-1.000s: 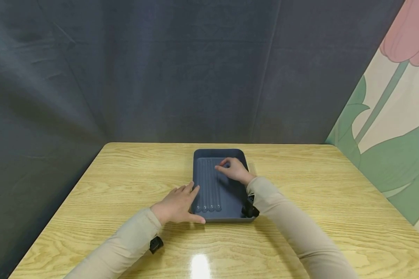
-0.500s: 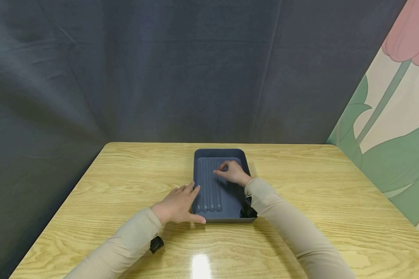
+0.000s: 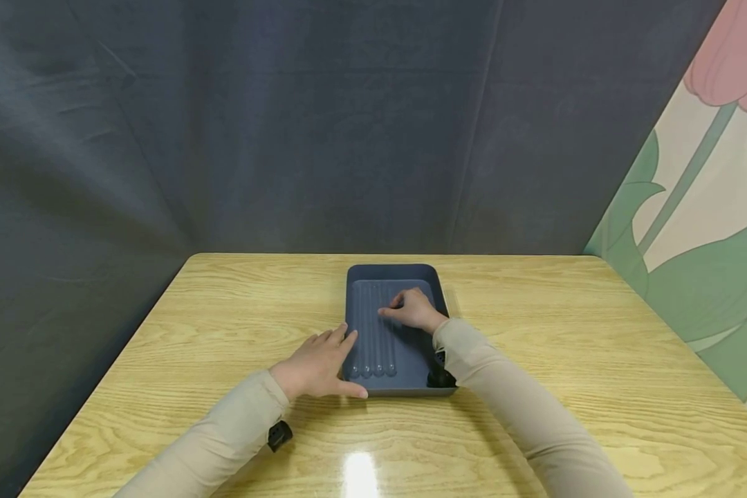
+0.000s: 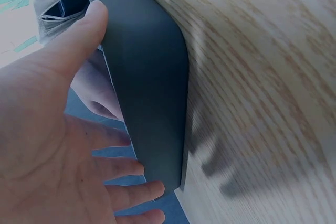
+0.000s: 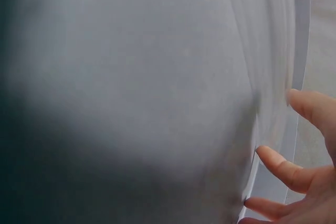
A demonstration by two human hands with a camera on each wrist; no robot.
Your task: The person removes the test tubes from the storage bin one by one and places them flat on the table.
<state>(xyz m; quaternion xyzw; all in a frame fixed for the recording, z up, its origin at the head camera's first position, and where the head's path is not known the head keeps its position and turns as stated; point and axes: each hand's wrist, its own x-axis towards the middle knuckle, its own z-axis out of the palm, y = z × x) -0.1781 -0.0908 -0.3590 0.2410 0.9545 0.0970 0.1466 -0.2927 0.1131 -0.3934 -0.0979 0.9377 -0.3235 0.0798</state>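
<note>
A dark blue rectangular tray sits on the table. Along its left side lie several clear tubes with rounded near ends, like test tubes, side by side. My left hand spreads over the tray's near left corner, thumb and fingers straight along the rim; in the left wrist view these fingers lie against the tray wall. Over the right side of the tube row, my right hand is curled. In the right wrist view its thumb and fingers pinch at a clear tube from both sides.
The light wood table surrounds the tray. A faint clear strip shows beside the tray's right edge. A dark cloth hangs behind, and a wall with a painted flower stands at the right.
My right hand has moved slightly nearer and to the left over the tubes. The left hand keeps its place on the tray's corner.
</note>
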